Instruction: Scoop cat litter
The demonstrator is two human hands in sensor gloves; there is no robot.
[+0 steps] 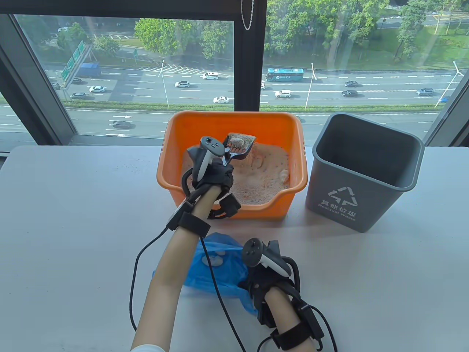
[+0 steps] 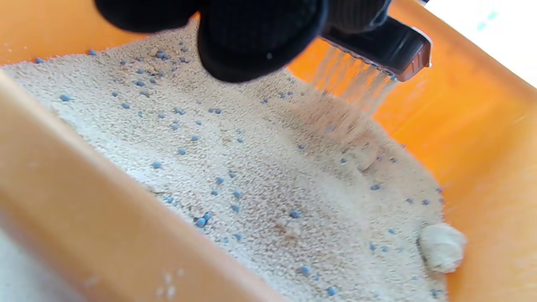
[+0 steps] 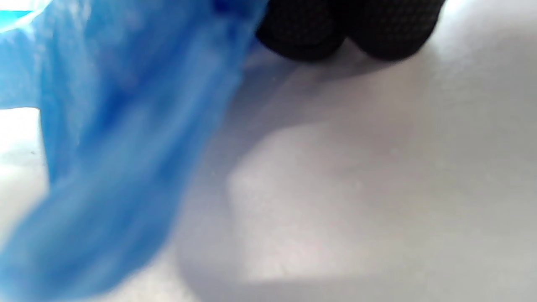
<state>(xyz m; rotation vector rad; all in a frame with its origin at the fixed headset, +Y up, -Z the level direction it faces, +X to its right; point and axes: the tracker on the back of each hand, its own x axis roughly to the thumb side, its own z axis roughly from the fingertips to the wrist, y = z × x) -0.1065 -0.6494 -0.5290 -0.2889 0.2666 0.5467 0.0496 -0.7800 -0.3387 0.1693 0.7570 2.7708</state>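
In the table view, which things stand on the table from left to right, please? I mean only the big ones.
Left to right: blue plastic bag near the front edge → orange litter box → grey waste bin. The left hand holds a scoop over the litter box.

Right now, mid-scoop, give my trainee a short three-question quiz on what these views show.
1. True or false: the scoop held by the left hand is empty.
2. Which container stands to the right of the orange litter box? A) grey bin B) blue bucket C) cardboard box
3. Fill in: the right hand rests at a blue plastic ____.

Key: 1 false, it carries a clump while loose litter sifts out; 2 A; 3 bag.
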